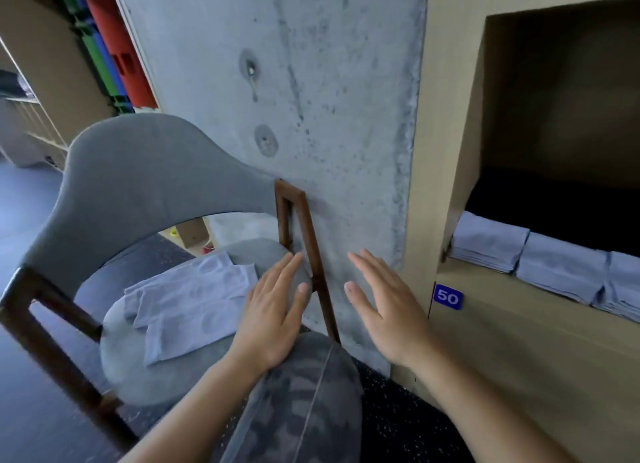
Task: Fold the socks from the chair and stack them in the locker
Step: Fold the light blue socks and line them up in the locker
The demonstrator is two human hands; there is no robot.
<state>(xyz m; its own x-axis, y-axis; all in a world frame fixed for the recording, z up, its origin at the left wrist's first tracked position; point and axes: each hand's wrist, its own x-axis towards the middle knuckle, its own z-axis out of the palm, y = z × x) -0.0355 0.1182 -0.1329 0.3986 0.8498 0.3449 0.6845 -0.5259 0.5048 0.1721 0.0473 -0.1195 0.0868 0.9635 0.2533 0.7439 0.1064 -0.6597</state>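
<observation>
Pale blue-white socks [188,300] lie flat and unfolded on the grey seat of the chair [138,175]. My left hand [275,310] hovers over the right side of the seat just beside the socks, fingers straight, holding nothing. My right hand [384,310] is in the air in front of the concrete wall, between the chair and the locker [450,151], fingers spread and empty. Folded pale socks [488,244] sit in stacks in a row along the locker's front edge.
A concrete pillar [311,99] stands between the chair and the wooden locker unit, which carries a blue label "50" [447,296]. The chair's dark wooden arms [304,241] flank the seat. My knee in camouflage trousers [301,393] is below the hands.
</observation>
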